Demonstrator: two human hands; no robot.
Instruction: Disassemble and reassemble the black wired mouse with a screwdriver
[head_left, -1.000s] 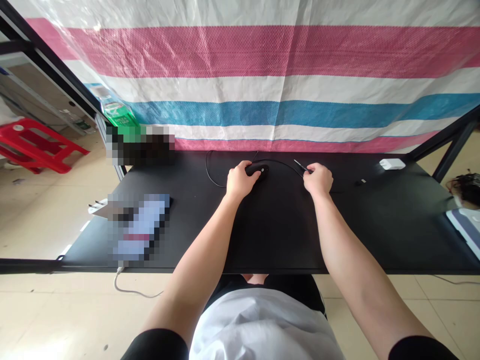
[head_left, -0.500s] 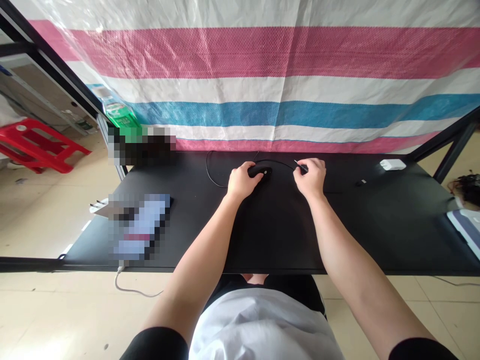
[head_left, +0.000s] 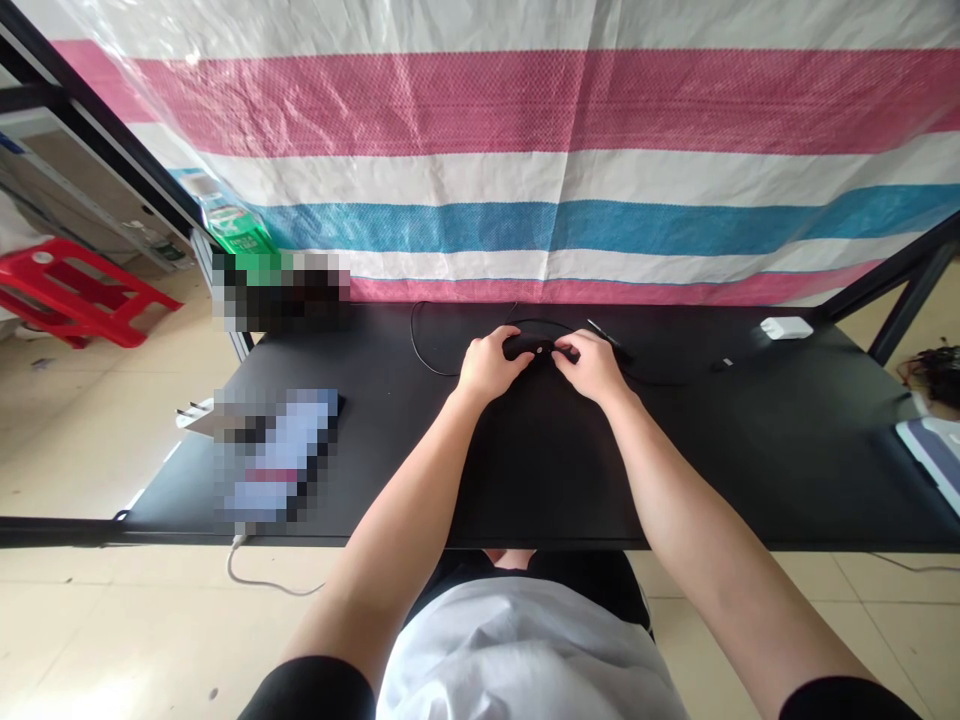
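A black computer mouse (head_left: 525,346) with a small pale mark is on the black table, tilt unclear. My left hand (head_left: 487,365) is closed around its left end, thumb along the near side. My right hand (head_left: 592,366) is closed at its right end, thumb and forefinger pinched there. A dark patch shows between those fingers; I cannot tell whether it is a separate part. Just beyond my right hand lies a slim black screwdriver (head_left: 616,345) with a thin metal tip. A thin black cable (head_left: 417,345) loops on the table left of the mouse and passes behind the hands.
The black table (head_left: 547,480) bears a phone (head_left: 289,450) with a charging cable, a plug at its left edge, and a white adapter (head_left: 786,328) at right. A small dark piece (head_left: 724,365) lies nearer. A green-labelled bottle (head_left: 244,235) stands back left, before a striped sheet (head_left: 480,230).
My right hand has let go of the screwdriver, which now lies on the table, and moved left to the mouse's right end. My left hand keeps its hold, slightly shifted right.
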